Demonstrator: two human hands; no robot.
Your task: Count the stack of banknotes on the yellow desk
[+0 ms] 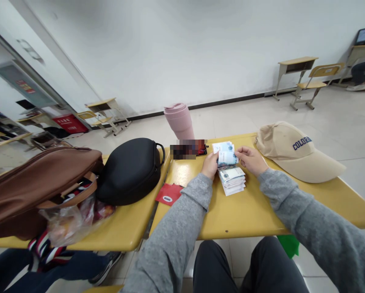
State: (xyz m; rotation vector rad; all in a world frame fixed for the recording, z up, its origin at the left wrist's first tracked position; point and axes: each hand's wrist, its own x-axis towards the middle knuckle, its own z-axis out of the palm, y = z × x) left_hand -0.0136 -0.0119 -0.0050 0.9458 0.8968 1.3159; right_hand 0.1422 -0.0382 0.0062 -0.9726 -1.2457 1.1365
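My left hand (210,165) is closed on the left edge of a blue-and-white printed paper slip (227,157). At its right edge, the fingertips of my right hand (252,160) pinch the same slip. Just beyond it lies another blue-and-white slip (223,146), partly covered. Nearer to me stands a thick, uneven stack of similar folded papers (232,179), with white edges showing at the front. Whether they are banknotes or printed leaflets I cannot make out. A red card or envelope (169,194) with a white oval label lies left of my left wrist.
A yellow desk (213,224) holds a beige cap (287,152) at right, a pink tumbler (180,121) at the back and a phone (202,148), partly blurred. On the adjoining left desk are a black case (130,171), a brown bag (42,183) and a plastic bag (68,224).
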